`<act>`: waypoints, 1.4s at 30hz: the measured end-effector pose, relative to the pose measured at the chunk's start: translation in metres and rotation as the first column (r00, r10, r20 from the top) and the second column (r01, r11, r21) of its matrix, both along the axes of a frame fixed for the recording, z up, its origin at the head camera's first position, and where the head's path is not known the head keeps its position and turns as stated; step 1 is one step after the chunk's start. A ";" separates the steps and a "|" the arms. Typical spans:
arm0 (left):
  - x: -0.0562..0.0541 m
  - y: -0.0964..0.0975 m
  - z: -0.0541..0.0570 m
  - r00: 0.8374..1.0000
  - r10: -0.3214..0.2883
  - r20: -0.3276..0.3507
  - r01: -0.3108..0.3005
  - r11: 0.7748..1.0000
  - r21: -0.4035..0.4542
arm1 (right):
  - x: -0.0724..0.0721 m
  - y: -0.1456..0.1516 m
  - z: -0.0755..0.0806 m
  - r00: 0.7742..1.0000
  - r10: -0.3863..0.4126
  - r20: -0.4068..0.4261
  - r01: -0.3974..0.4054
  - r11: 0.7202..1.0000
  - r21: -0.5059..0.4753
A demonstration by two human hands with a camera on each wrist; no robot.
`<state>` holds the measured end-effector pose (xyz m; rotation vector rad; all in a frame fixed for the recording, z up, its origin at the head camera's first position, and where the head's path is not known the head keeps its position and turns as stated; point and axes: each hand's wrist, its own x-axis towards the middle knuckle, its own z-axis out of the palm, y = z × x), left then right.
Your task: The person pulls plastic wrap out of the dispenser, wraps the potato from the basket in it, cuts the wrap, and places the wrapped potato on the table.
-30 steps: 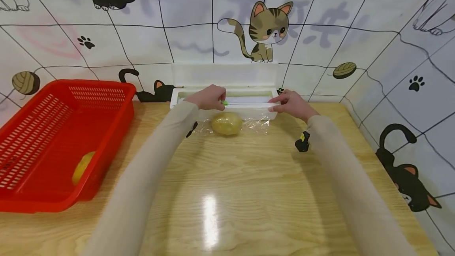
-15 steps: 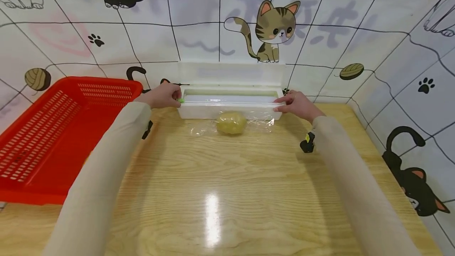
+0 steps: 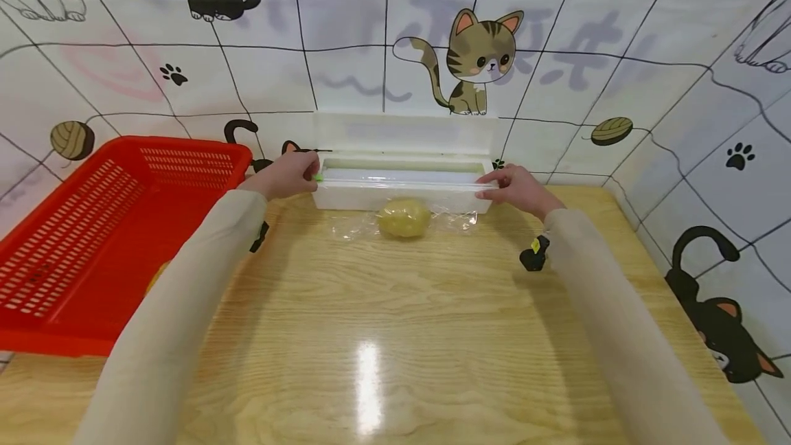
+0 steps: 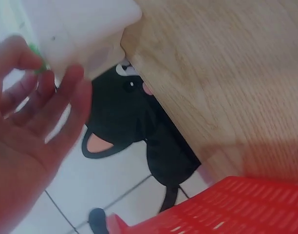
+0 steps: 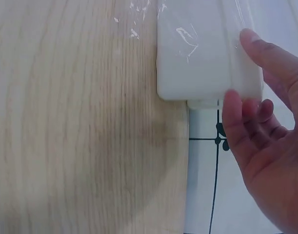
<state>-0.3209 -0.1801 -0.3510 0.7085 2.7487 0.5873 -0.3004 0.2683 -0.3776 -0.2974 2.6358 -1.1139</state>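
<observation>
Two hands work at one white box (image 3: 346,200), its single lid (image 3: 404,132) raised at the back. The left grip (image 3: 284,176) pinches one green tab (image 3: 318,176) at the box's left end; the right grip (image 3: 514,187) holds the right end between thumb and fingers. One yellow lump (image 3: 404,218) lies under clear film (image 3: 456,220) on the tabletop (image 3: 395,307), just before the box. One red basket (image 3: 185,142) stands left, a second yellow thing (image 3: 156,276) partly showing inside.

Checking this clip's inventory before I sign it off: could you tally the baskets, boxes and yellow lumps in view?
Baskets: 1, red
Boxes: 1, white
Yellow lumps: 2, one on the table by the box, one in the basket, mostly hidden by the left sleeve
Total visible: 4
</observation>
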 end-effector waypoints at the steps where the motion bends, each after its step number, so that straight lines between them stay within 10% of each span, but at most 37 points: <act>1: 0.000 0.001 -0.002 1.000 -0.004 -0.006 0.004 1.000 -0.014 | 0.002 0.001 -0.001 1.000 0.001 0.000 -0.001 1.000 -0.004; 21: 0.008 0.002 -0.004 0.994 0.002 -0.111 -0.004 1.000 -0.017 | 0.007 0.005 -0.003 0.998 0.032 -0.051 -0.032 0.999 0.001; 30: 0.026 0.066 -0.012 0.920 -0.203 -0.334 0.163 0.976 -0.144 | 0.010 0.004 0.000 0.998 0.037 -0.049 -0.037 0.999 0.011; 42: 0.024 0.108 -0.027 0.913 -0.217 -0.345 0.150 0.966 -0.210 | 0.030 -0.001 -0.003 0.981 0.091 -0.172 -0.090 0.996 0.014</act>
